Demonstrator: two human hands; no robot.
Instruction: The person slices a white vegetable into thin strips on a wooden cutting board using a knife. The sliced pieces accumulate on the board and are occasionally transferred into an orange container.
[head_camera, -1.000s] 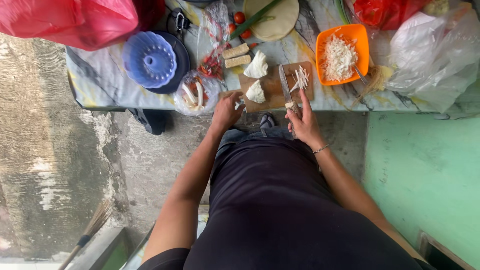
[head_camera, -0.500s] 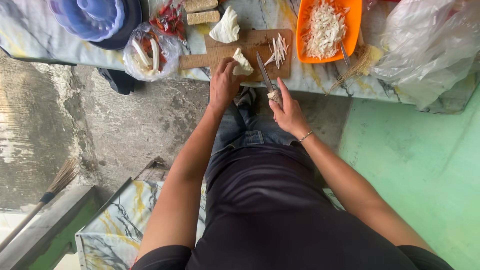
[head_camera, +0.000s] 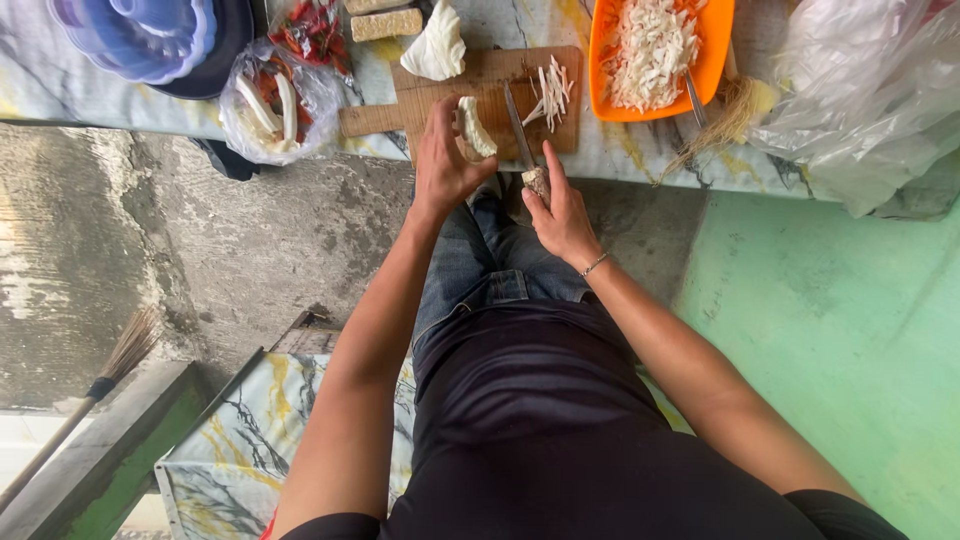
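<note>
On the wooden cutting board (head_camera: 440, 95), the left hand (head_camera: 445, 165) grips a pale cabbage wedge (head_camera: 474, 126); at its three o'clock the right hand (head_camera: 562, 210) is closed on a knife (head_camera: 518, 125). Cut strips (head_camera: 550, 92) lie at the blade's two o'clock, below the orange tray (head_camera: 610, 95).

The left hand (head_camera: 443, 165), which a second ago lay flat at the near edge of the wooden cutting board (head_camera: 420, 100), has lifted a white cabbage wedge (head_camera: 474, 128) and now grips it over the board. The right hand (head_camera: 560, 215) has drawn back toward the body, off the board; its knife (head_camera: 518, 125) now points away across the board, tip near the pile of cut strips (head_camera: 550, 92).
</note>
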